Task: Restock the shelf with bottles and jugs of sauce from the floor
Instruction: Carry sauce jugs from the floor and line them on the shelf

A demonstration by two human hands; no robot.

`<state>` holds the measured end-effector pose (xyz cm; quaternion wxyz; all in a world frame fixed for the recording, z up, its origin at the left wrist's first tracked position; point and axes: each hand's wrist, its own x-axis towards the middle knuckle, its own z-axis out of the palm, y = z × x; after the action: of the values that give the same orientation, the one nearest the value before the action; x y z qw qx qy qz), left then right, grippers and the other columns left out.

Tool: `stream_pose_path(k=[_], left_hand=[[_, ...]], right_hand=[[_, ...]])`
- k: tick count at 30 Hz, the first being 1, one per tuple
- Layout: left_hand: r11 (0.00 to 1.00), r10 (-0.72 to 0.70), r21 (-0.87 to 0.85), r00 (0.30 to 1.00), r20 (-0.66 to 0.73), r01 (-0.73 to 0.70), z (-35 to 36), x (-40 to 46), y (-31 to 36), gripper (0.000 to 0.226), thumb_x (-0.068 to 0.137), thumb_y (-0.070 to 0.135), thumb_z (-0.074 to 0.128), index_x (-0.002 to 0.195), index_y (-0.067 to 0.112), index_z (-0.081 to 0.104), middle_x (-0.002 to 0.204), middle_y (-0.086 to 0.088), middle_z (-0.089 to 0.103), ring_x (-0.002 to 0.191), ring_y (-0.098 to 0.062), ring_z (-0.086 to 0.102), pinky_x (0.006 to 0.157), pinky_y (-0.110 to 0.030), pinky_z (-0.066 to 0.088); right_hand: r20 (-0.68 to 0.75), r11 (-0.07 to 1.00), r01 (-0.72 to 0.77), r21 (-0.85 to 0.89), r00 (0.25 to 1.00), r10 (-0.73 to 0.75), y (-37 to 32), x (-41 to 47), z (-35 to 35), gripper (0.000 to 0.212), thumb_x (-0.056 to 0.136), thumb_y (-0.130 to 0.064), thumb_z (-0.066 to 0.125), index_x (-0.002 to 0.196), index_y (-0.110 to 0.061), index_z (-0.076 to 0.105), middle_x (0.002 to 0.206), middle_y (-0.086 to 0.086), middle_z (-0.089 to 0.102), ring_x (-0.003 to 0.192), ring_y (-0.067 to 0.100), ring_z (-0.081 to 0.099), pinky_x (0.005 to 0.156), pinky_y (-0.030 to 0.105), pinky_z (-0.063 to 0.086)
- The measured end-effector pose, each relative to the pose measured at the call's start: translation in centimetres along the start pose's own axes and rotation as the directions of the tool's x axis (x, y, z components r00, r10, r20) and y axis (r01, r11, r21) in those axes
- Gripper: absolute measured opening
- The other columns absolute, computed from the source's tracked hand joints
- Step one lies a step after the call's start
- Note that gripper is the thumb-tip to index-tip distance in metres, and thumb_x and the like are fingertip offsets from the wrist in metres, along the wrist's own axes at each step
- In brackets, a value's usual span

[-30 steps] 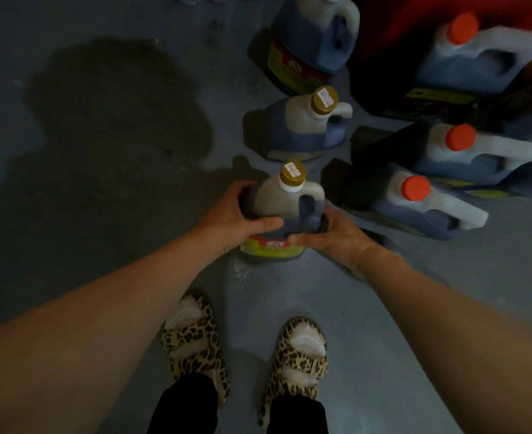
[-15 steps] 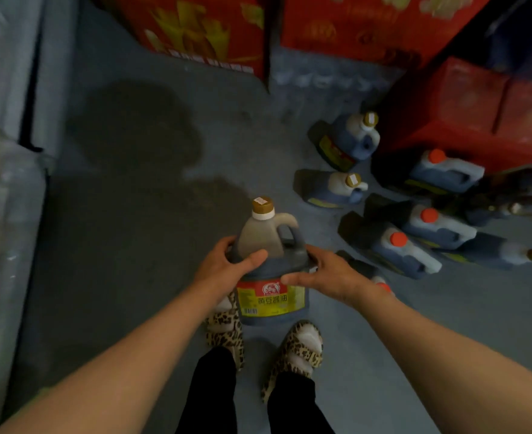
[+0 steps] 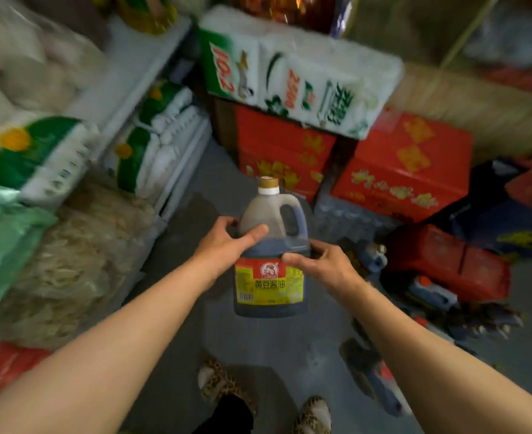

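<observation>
A dark sauce jug (image 3: 271,277) with a gold cap, a handle and a red and yellow label hangs upright in the air in front of me. My left hand (image 3: 224,242) grips its left shoulder, thumb across the front. My right hand (image 3: 321,264) grips its right side, thumb on the label's top edge. More jugs stand on the floor at the right: one with a gold cap (image 3: 373,258), one with an orange cap (image 3: 430,292), and one (image 3: 380,377) under my right forearm. White shelves (image 3: 139,73) run along the left.
Green and white bagged goods (image 3: 36,155) and bundles of pale noodles (image 3: 80,255) fill the left shelving. Red cartons (image 3: 405,170) with a white and green pack (image 3: 299,73) on top stand straight ahead. A red box (image 3: 446,261) lies at the right. Grey floor (image 3: 274,349) lies underfoot.
Both hands have lifted the jug off the floor and raised it higher. My view has swung up from the floor to the shelves and cartons.
</observation>
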<state>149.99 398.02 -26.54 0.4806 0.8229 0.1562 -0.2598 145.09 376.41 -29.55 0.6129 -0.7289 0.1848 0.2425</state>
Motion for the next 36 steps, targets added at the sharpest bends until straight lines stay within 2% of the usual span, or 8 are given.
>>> stream_pose_path(k=[10,14,18,22,26,30,34,36], left_hand=[[0.961,0.271,0.004,0.938,-0.216,-0.277,-25.0,-8.6,13.1,0.099,0.056,0.066,0.086,0.137,0.026,0.044,0.127,0.003,0.061,0.107,-0.018,0.063,0.093,-0.036,0.053],[0.924,0.341,-0.049,0.873,-0.35,-0.38,-33.3,-12.9,16.7,0.097,0.056,0.062,0.087,0.135,0.026,0.045,0.123,0.001,0.062,0.104,-0.019,0.064,0.092,-0.042,0.056],[0.907,0.369,0.007,0.785,-0.498,-0.422,-40.4,-15.8,19.4,0.092,0.058,0.068,0.083,0.132,0.029,0.045,0.123,0.007,0.06,0.101,-0.015,0.062,0.076,-0.03,0.053],[0.913,0.352,0.074,0.682,-0.641,-0.402,-46.7,-17.3,20.9,0.081,0.071,0.06,0.08,0.136,0.029,0.044,0.125,0.006,0.061,0.107,-0.02,0.063,0.086,-0.036,0.054],[0.891,0.316,0.022,0.587,-0.745,-0.453,-52.1,-16.7,21.3,0.077,0.07,0.05,0.085,0.133,0.025,0.049,0.127,0.003,0.063,0.108,-0.019,0.064,0.094,-0.043,0.055],[0.904,0.254,0.009,0.52,-0.815,-0.428,-56.2,-15.7,21.3,0.085,0.065,0.054,0.086,0.138,0.025,0.05,0.129,0.005,0.063,0.114,-0.017,0.062,0.098,-0.045,0.053],[0.923,0.156,-0.03,0.444,-0.882,-0.383,-59.6,-13.5,20.7,0.108,0.047,0.071,0.077,0.143,0.032,0.045,0.134,0.005,0.061,0.119,-0.018,0.06,0.1,-0.046,0.051],[0.929,0.108,-0.057,0.416,-0.903,-0.365,-61.0,-12.6,20.8,0.099,0.058,0.063,0.081,0.145,0.032,0.044,0.135,0.004,0.061,0.12,-0.019,0.059,0.101,-0.046,0.051]], right_hand=[[0.105,0.921,0.388,-0.033,0.918,-0.383,-27.6,-4.5,9.6,0.06,0.064,-0.042,0.095,0.114,-0.018,0.074,0.103,0.005,0.079,0.096,0.025,0.076,0.091,0.05,0.059],[0.188,0.843,0.538,-0.009,0.829,-0.527,-37.3,-6.9,13.9,0.037,0.074,-0.029,0.087,0.107,-0.018,0.073,0.092,-0.002,0.08,0.085,0.016,0.077,0.07,0.024,0.06],[0.254,0.769,0.638,0.035,0.739,-0.624,-45.4,-7.0,18.0,0.046,0.063,-0.036,0.089,0.104,-0.021,0.075,0.098,0.001,0.08,0.093,0.02,0.077,0.078,0.028,0.06],[0.343,0.713,0.693,0.103,0.648,-0.68,-52.3,-5.4,22.7,0.054,0.064,-0.031,0.088,0.111,-0.008,0.074,0.097,0.006,0.079,0.091,0.021,0.077,0.076,0.029,0.061],[0.466,0.671,0.724,0.161,0.543,-0.698,-58.0,-2.0,28.0,0.029,0.075,-0.014,0.085,0.101,-0.01,0.074,0.087,0.003,0.079,0.08,0.016,0.077,0.068,0.023,0.059],[0.562,0.628,0.759,0.17,0.449,-0.695,-62.7,2.4,33.6,0.065,0.049,-0.048,0.092,0.104,-0.018,0.075,0.097,0.002,0.079,0.095,0.023,0.076,0.082,0.034,0.06],[0.64,0.61,0.766,0.2,0.37,-0.674,-65.9,6.2,38.6,0.071,0.048,-0.049,0.095,0.109,-0.018,0.075,0.103,0.003,0.079,0.104,0.028,0.073,0.091,0.039,0.059],[0.681,0.596,0.773,0.217,0.317,-0.66,-67.2,7.6,40.7,0.074,0.048,-0.054,0.096,0.109,-0.017,0.076,0.106,0.006,0.078,0.107,0.029,0.072,0.092,0.042,0.058]])
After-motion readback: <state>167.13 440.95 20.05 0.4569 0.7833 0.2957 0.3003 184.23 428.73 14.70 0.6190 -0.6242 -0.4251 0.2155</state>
